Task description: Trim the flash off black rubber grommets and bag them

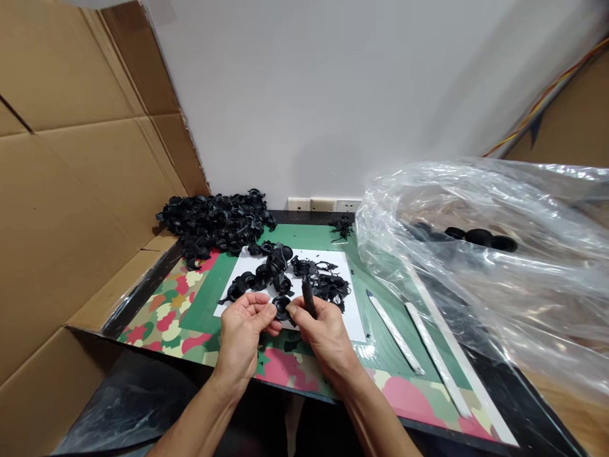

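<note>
A round black rubber part [281, 308] with a ringed, cup-like face is held at its left rim by my left hand [242, 327], thumb and fingers pinched on it. My right hand [323, 327] is closed around a dark pen-like tool [308, 297], whose shaft points up past the fingers. The right thumb and fingertips meet the part's right edge; the tool's working end is hidden there. Just behind, on a white sheet [354, 324], lie several ribbed black rubber pieces [278, 257]. Thin black rubber scraps [333, 289] are heaped to the right.
A large pile of black rubber pieces [219, 222] sits at the back left beside a cardboard box [80, 190]. Two white-wrapped sticks [394, 333] with dark tips lie on the right. Further right, a transparent plastic bag [476, 285] contains round black parts [478, 237]. Wall sockets [322, 204] are behind.
</note>
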